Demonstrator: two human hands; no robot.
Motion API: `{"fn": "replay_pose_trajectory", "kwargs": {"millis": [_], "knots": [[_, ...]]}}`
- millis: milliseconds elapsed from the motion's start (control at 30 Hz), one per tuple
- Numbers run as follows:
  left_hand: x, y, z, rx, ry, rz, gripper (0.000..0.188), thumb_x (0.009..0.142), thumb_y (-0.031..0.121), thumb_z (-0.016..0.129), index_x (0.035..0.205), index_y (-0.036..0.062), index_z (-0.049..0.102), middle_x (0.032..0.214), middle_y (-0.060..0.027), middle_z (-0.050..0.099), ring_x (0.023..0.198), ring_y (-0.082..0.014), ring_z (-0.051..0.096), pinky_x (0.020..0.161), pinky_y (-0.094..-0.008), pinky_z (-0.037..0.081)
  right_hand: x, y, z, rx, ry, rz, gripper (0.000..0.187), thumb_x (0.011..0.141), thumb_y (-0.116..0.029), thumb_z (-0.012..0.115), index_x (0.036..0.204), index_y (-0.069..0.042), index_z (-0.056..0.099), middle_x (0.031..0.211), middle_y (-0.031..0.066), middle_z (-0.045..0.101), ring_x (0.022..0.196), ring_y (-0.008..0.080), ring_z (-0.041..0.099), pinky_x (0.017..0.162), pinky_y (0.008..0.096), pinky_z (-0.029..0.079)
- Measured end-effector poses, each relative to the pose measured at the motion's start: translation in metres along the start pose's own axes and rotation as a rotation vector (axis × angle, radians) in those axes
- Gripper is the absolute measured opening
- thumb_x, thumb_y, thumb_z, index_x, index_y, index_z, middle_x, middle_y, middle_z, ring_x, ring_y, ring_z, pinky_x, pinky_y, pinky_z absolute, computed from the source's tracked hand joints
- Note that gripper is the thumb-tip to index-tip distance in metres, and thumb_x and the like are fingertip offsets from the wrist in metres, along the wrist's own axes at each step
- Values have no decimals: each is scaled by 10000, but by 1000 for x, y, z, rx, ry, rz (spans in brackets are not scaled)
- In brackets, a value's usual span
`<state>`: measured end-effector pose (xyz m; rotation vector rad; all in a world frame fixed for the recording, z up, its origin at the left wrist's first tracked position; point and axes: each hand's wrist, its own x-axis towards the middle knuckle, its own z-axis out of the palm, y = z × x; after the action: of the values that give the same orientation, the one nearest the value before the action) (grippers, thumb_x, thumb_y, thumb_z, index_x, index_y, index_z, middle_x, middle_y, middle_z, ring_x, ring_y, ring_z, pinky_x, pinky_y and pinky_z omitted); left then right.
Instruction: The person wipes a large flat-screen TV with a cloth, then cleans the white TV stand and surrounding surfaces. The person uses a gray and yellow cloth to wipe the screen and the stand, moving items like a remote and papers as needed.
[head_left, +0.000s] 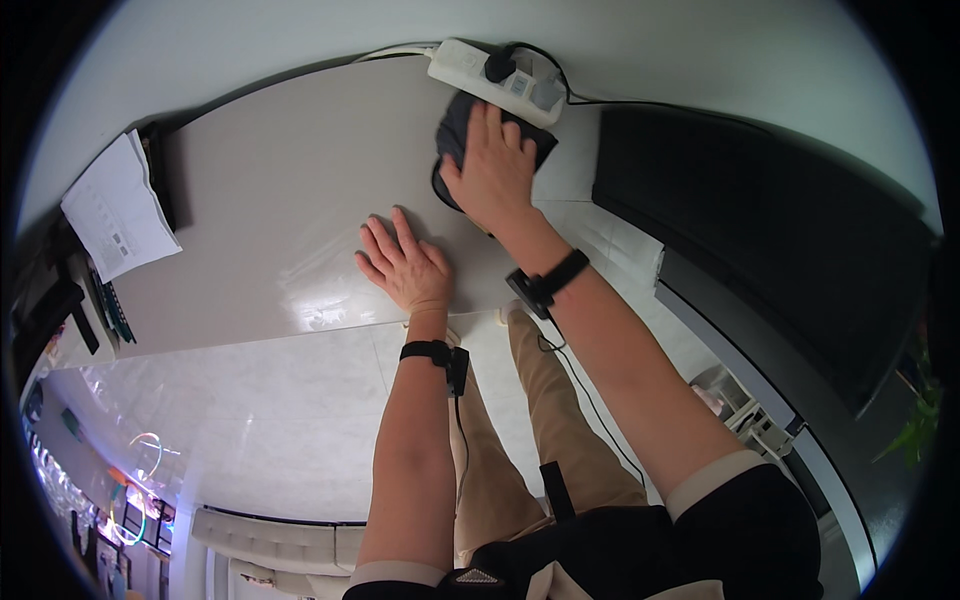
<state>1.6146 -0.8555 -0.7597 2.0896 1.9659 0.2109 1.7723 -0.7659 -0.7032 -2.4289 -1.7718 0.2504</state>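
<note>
My right hand (493, 165) is at the far right end of the grey table, on a bunched dark grey cloth (545, 148). Its fingers press over the cloth from above, the thumb at its left side. The palm hides much of the cloth, and a dark loop curves out at its lower left. My left hand (405, 265) rests flat near the front edge of the table (290, 180), fingers spread and nothing in them. Both wrists carry a black strap with a small device and a cable.
A white power strip (465, 68) with plugs lies against the wall, just beyond the cloth. To the right stands a large black screen-like panel (740, 220). Papers (122, 210) lean at the table's left end. A pale sofa (265, 535) shows at the lower left.
</note>
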Motion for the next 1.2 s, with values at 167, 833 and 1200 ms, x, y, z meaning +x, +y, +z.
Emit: {"fn": "replay_pose_trajectory", "kwargs": {"millis": [167, 833, 1200], "knots": [[0, -1, 1, 4, -1, 3, 681, 916, 251, 503, 1577, 163, 365, 1643, -178, 275, 1546, -371, 178, 1236, -599, 77, 17, -20, 25, 62, 72, -245, 705, 842, -422, 717, 1422, -70, 526, 1420, 65, 526, 1096, 269, 528, 870, 442, 410], [0, -2, -4, -45, 3, 23, 688, 912, 222, 536, 1574, 154, 359, 1630, -199, 280, 1537, -395, 183, 1231, -607, 66, -54, 35, 28, 129, 51, -366, 677, 754, -286, 833, 1378, -186, 591, 1412, -30, 523, 1278, 246, 442, 1058, 476, 351], [-1, -2, -4, -82, 83, 35, 612, 970, 226, 501, 1570, 184, 386, 1619, -157, 314, 1524, -345, 232, 1234, -569, 121, -137, 79, 10, 138, -178, -246, 577, 684, -137, 857, 1195, -180, 592, 1144, 41, 525, 1082, 293, 527, 887, 408, 507]]}}
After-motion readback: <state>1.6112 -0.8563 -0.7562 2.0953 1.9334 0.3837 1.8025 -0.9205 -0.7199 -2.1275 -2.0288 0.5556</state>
